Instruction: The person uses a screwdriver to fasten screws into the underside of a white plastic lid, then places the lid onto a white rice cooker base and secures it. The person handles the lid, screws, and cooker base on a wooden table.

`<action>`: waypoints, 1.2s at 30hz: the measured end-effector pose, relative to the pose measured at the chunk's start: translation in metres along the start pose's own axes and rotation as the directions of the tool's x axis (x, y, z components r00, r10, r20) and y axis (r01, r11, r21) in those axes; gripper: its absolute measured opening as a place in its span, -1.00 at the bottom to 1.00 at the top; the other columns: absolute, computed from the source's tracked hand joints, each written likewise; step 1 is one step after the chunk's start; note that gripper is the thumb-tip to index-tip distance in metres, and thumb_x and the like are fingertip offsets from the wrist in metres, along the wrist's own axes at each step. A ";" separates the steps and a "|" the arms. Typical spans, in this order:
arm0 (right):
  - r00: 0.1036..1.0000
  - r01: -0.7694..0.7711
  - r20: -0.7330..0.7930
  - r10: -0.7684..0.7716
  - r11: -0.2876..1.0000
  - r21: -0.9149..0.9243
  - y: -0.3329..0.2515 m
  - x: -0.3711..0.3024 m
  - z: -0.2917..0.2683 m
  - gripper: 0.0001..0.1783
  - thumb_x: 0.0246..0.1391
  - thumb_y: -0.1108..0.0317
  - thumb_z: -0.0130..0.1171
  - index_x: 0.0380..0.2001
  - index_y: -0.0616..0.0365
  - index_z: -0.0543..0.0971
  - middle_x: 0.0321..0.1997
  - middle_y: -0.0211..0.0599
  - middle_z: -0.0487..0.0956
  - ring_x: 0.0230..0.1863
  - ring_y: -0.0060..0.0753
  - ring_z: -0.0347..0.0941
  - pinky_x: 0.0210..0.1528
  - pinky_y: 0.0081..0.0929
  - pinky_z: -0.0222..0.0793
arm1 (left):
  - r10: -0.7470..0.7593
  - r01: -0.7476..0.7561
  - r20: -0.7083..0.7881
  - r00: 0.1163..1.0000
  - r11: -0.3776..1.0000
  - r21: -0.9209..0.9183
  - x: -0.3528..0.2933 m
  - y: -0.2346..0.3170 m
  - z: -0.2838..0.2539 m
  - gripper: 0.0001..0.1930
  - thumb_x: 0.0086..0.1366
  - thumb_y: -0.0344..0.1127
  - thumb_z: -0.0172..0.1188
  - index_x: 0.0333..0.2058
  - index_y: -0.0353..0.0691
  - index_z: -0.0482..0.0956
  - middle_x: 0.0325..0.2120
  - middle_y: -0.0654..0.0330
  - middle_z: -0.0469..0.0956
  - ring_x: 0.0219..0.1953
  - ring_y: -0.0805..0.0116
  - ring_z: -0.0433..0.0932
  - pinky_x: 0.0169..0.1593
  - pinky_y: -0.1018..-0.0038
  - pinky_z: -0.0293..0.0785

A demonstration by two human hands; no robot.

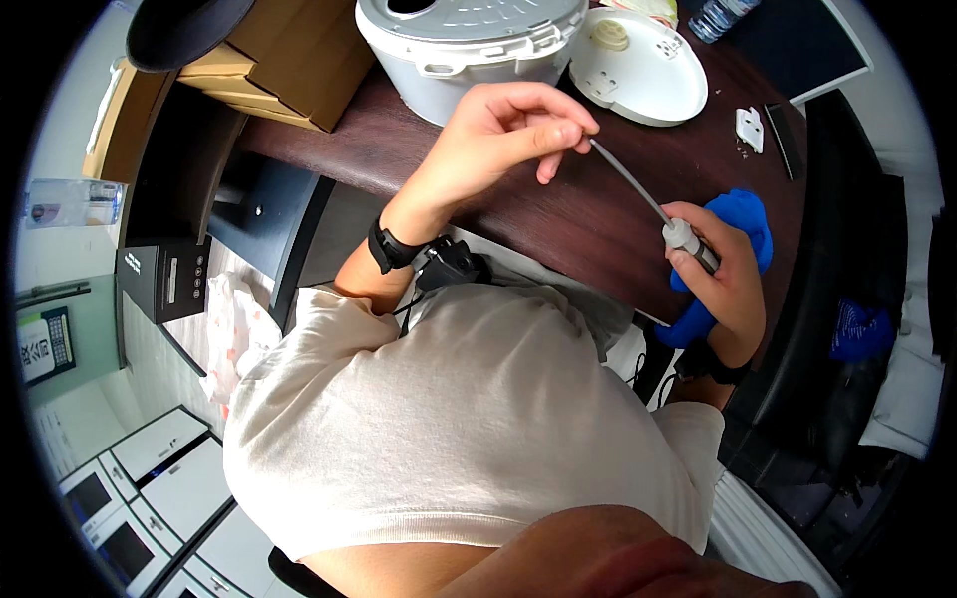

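Observation:
A screwdriver (632,181) with a long thin grey shaft slants over the dark wooden table. Its grey handle lies in my right hand (726,271), whose fingers wrap round it. At the other end, the thumb and fingertips of my left hand (513,135) pinch together at the shaft's tip; whether a small part sits between them I cannot make out. A blue cloth (746,214) lies beside and partly behind my right hand. Beyond my left hand stands a white lidded tub (429,75), and right of it a round white cover (653,75) lies on the table.
Small screws lie near a white plastic piece (750,130) at the right, next to a dark flat bar (783,142). Cardboard boxes (289,60) stand at the back left. A water bottle (720,15) is at the far right edge. A black chair (797,369) borders the table's right side.

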State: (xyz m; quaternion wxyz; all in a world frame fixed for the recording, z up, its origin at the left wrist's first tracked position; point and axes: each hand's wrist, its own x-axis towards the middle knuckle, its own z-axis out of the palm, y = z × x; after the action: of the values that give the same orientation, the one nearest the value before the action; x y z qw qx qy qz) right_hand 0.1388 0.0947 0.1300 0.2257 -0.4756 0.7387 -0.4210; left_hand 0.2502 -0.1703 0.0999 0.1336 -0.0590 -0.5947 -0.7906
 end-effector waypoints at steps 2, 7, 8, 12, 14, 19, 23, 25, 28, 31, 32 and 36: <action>0.999 0.005 0.041 -0.007 0.999 0.043 -0.001 0.006 0.001 -0.62 -0.01 0.49 0.14 -0.05 0.19 0.50 -0.40 -0.33 0.53 -0.45 -0.60 0.40 -0.40 -0.64 0.26 | 0.010 -0.011 0.001 1.000 0.997 0.070 -0.006 0.012 -0.006 -0.83 0.25 -0.42 0.19 -0.24 -0.40 0.59 -0.42 0.09 0.58 -0.53 0.51 0.49 -0.44 0.61 0.45; 0.994 0.021 0.105 -0.038 0.986 0.163 -0.001 0.019 0.002 -0.63 0.00 0.50 0.13 -0.05 0.22 0.49 -0.42 -0.35 0.51 -0.45 -0.62 0.40 -0.39 -0.66 0.26 | 0.138 -0.105 -0.105 0.985 0.955 0.277 -0.014 0.031 -0.024 -0.87 0.20 -0.47 0.24 -0.28 -0.39 0.62 -0.43 0.17 0.59 -0.48 0.55 0.51 -0.40 0.66 0.43; 0.997 -0.017 0.078 0.005 0.988 0.152 0.003 0.021 0.001 -0.63 0.01 0.49 0.13 -0.05 0.21 0.48 -0.41 -0.33 0.52 -0.44 -0.59 0.42 -0.38 -0.64 0.27 | 0.196 -0.140 -0.139 0.971 0.932 0.334 -0.014 0.034 -0.027 -0.87 0.20 -0.48 0.25 -0.27 -0.37 0.63 -0.44 0.21 0.60 -0.48 0.57 0.50 -0.39 0.68 0.42; 0.993 -0.108 -0.059 0.103 0.990 -0.085 0.027 0.027 0.015 -0.65 0.03 0.46 0.14 -0.05 0.19 0.48 -0.38 -0.22 0.55 -0.41 -0.37 0.49 -0.35 -0.51 0.35 | 0.350 -0.214 -0.169 0.921 0.820 0.530 -0.021 0.046 -0.033 -0.87 0.14 -0.49 0.29 -0.31 -0.35 0.65 -0.43 0.20 0.60 -0.44 0.56 0.53 -0.35 0.63 0.44; 0.991 -0.109 -0.105 0.080 0.946 -0.306 0.043 0.029 0.026 -0.65 0.02 0.45 0.15 -0.07 0.18 0.48 -0.36 -0.18 0.56 -0.38 -0.23 0.51 -0.31 -0.42 0.38 | 0.232 -0.155 -0.084 0.969 0.837 0.525 -0.025 0.043 -0.033 -0.88 0.15 -0.47 0.29 -0.32 -0.33 0.66 -0.43 0.21 0.60 -0.44 0.58 0.53 -0.38 0.65 0.42; 0.998 -0.061 -0.050 0.038 0.769 -0.636 0.075 0.035 0.042 -0.64 -0.05 0.45 0.19 -0.11 0.17 0.48 -0.22 -0.15 0.46 -0.18 -0.07 0.42 -0.21 -0.29 0.40 | -0.169 0.168 -0.008 0.986 0.970 0.177 -0.018 -0.026 -0.021 -0.87 0.22 -0.43 0.24 -0.30 -0.37 0.63 -0.47 0.20 0.59 -0.56 0.59 0.48 -0.47 0.67 0.38; 0.994 0.053 -0.026 -0.105 0.685 -0.727 0.088 0.041 0.045 -0.63 -0.05 0.46 0.19 -0.10 0.17 0.48 -0.15 -0.16 0.41 -0.12 -0.12 0.37 -0.19 -0.29 0.39 | -0.310 0.312 0.031 0.950 0.947 -0.074 -0.006 -0.065 -0.022 -0.81 0.26 -0.35 0.22 -0.26 -0.38 0.61 -0.50 0.20 0.58 -0.63 0.59 0.44 -0.51 0.68 0.35; 0.975 0.117 -0.047 -0.219 0.676 -0.728 0.084 0.047 0.043 -0.63 -0.05 0.46 0.21 -0.10 0.17 0.48 -0.16 -0.17 0.43 -0.13 -0.16 0.38 -0.19 -0.31 0.39 | -0.345 0.345 0.024 0.938 0.927 -0.144 -0.003 -0.073 -0.019 -0.79 0.27 -0.32 0.21 -0.26 -0.37 0.61 -0.51 0.20 0.58 -0.64 0.57 0.43 -0.53 0.67 0.35; 0.935 0.183 -0.150 -0.320 0.801 -0.570 0.061 0.062 0.041 -0.63 -0.07 0.46 0.26 -0.12 0.18 0.49 -0.18 -0.18 0.46 -0.18 -0.21 0.43 -0.21 -0.35 0.40 | -0.389 0.380 0.027 0.921 0.881 -0.282 0.004 -0.078 -0.008 -0.78 0.27 -0.29 0.21 -0.24 -0.35 0.62 -0.53 0.21 0.57 -0.66 0.56 0.42 -0.56 0.66 0.35; 0.899 0.252 -0.261 -0.352 0.903 -0.349 0.039 0.074 0.047 -0.70 -0.09 0.52 0.30 -0.21 0.19 0.53 -0.28 -0.21 0.50 -0.35 -0.30 0.48 -0.31 -0.46 0.41 | -0.413 0.396 0.034 0.910 0.844 -0.361 0.006 -0.078 0.001 -0.78 0.28 -0.28 0.21 -0.25 -0.33 0.62 -0.54 0.21 0.56 -0.66 0.54 0.42 -0.56 0.65 0.35; 0.901 0.264 -0.244 -0.359 0.900 -0.347 0.036 0.077 0.048 -0.73 -0.08 0.52 0.29 -0.24 0.19 0.54 -0.30 -0.23 0.51 -0.37 -0.32 0.48 -0.34 -0.47 0.41 | -0.418 0.400 0.035 0.908 0.837 -0.374 0.007 -0.076 0.003 -0.79 0.28 -0.27 0.20 -0.25 -0.32 0.62 -0.54 0.21 0.56 -0.66 0.53 0.42 -0.56 0.64 0.36; 0.905 0.281 -0.220 -0.363 0.902 -0.328 0.028 0.082 0.053 -0.83 -0.05 0.53 0.27 -0.32 0.18 0.56 -0.37 -0.28 0.52 -0.45 -0.38 0.48 -0.45 -0.53 0.39 | -0.461 0.430 0.039 0.887 0.789 -0.438 0.003 -0.073 0.004 -0.80 0.29 -0.27 0.19 -0.27 -0.30 0.61 -0.53 0.21 0.57 -0.65 0.53 0.43 -0.55 0.64 0.37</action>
State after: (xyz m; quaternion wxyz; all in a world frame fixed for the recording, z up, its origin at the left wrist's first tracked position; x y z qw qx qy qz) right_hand 0.1267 0.0050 0.0829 -0.0247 -0.5566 0.7265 -0.4023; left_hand 0.2267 -0.1478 0.0348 -0.0524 0.0819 -0.3949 -0.9136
